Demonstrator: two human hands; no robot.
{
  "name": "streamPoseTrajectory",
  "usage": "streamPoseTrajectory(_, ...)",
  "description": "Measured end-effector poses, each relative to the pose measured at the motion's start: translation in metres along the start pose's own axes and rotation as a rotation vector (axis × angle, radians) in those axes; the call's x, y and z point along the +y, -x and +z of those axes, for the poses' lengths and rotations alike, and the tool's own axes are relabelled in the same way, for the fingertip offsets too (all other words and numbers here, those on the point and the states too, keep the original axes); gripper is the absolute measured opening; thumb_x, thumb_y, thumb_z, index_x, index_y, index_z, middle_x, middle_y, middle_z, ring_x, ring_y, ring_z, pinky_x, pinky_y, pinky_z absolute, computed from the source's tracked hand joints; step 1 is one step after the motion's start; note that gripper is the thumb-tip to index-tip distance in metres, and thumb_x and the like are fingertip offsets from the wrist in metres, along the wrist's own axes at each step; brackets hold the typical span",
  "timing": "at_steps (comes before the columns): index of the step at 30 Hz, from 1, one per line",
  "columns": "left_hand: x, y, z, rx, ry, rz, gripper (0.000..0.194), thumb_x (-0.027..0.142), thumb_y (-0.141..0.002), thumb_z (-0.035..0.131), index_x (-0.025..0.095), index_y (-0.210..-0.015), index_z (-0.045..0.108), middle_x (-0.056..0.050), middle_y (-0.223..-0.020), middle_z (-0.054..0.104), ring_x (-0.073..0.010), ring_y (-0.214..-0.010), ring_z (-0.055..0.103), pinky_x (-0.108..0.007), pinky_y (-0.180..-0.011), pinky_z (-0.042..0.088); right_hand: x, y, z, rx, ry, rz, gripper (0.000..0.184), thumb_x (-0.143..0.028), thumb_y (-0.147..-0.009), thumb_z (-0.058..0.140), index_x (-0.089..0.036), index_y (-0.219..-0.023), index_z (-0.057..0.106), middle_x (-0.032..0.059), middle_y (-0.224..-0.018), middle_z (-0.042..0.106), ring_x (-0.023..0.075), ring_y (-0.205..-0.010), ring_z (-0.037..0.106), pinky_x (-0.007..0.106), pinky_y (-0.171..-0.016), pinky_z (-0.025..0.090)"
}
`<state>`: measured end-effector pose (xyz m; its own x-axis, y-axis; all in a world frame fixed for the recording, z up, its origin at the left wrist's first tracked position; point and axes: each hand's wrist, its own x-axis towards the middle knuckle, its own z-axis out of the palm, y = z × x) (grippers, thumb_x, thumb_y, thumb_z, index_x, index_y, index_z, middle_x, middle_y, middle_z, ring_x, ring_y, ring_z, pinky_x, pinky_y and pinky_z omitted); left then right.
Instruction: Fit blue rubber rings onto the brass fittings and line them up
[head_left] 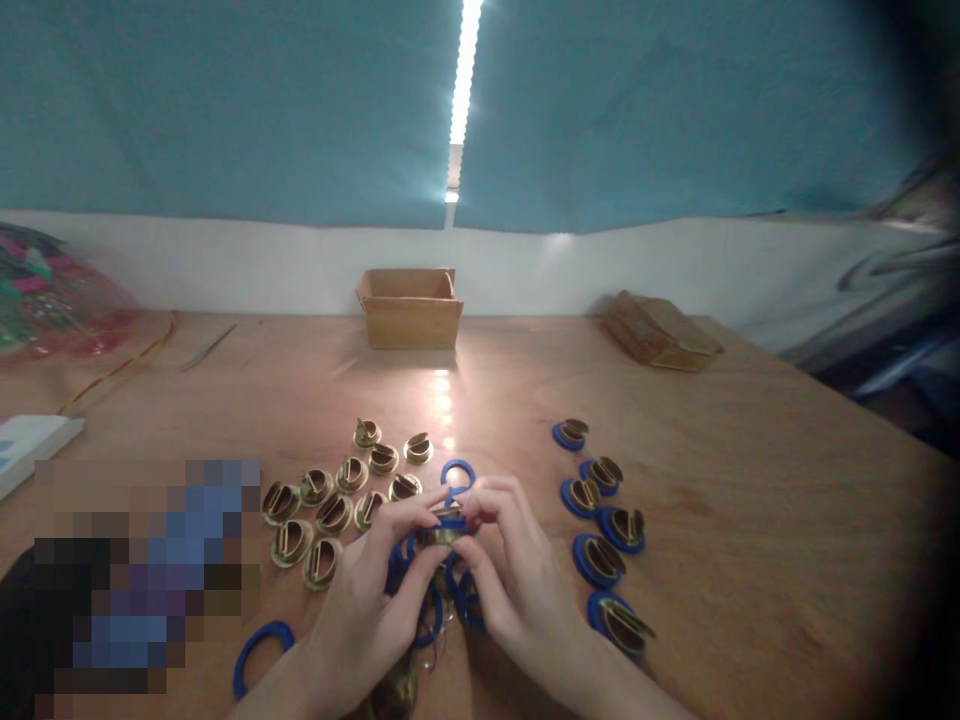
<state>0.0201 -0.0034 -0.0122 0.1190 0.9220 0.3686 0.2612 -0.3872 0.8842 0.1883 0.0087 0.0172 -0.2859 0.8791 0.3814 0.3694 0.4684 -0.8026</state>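
Observation:
Between my two hands is a round brass-coloured metal fitting [439, 538] with a blue ring [452, 522] around it. My left hand [375, 570] pinches its left side with thumb and fingers. On the opposite side, my right hand [517, 570] grips it the same way. More loose blue rings [458, 473] lie just beyond and beneath the hands, partly hidden. To the left stand several bare brass-coloured fittings [334, 512], each with an upright flap. Several fittings with blue rings on them [598, 560] form a group to the right.
An open cardboard box [412, 325] stands at the back against the white wall. A brown folded package [660, 335] lies at the back right. A single blue ring [262, 640] rests at front left, near a pixelated patch. A thin tool [210, 347] and a colourful plastic bag [45, 290] are farther left.

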Motion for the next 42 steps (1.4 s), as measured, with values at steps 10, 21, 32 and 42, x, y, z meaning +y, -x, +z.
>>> streamPoseTrajectory(10,-0.001,-0.005,-0.005,0.065,-0.224,0.082,0.026,0.009,-0.088,0.062,0.027,-0.107,0.058,-0.001,-0.106,0.071,-0.0156,-0.100,0.068,-0.025,-0.089,0.054,0.005,0.002,0.001,0.065,0.028,-0.055,0.025,-0.004,-0.091,0.047,-0.022,-0.108,0.051,0.0038,-0.102,0.058,0.0183,-0.098,0.057,0.031,-0.085,0.049)
streamPoseTrajectory(21,-0.003,-0.002,-0.005,0.045,-0.269,0.036,0.024,0.011,-0.088,0.062,0.024,-0.108,0.061,0.000,-0.097,0.076,-0.0161,-0.085,0.074,-0.024,-0.077,0.059,-0.001,0.003,0.003,0.088,0.116,-0.101,0.027,-0.004,-0.093,0.049,-0.024,-0.110,0.053,0.0048,-0.103,0.062,0.0201,-0.099,0.059,0.034,-0.086,0.050)
streamPoseTrajectory(32,-0.006,0.002,-0.003,0.034,-0.377,0.161,0.017,0.013,-0.091,0.059,0.020,-0.106,0.056,-0.004,-0.093,0.073,-0.0168,-0.083,0.074,-0.023,-0.078,0.060,0.001,0.003,0.003,0.067,0.081,-0.086,0.025,-0.003,-0.093,0.048,-0.023,-0.107,0.052,0.0038,-0.101,0.061,0.0186,-0.095,0.059,0.032,-0.083,0.050)
streamPoseTrajectory(42,0.001,0.000,-0.006,0.129,-0.348,0.080,0.015,0.015,-0.088,0.063,0.022,-0.100,0.057,0.000,-0.087,0.073,-0.0147,-0.073,0.074,-0.021,-0.066,0.059,0.007,0.000,-0.001,0.053,0.014,-0.016,0.029,-0.015,-0.088,0.062,-0.023,-0.113,0.051,0.0042,-0.103,0.061,0.0192,-0.090,0.062,0.034,-0.077,0.054)
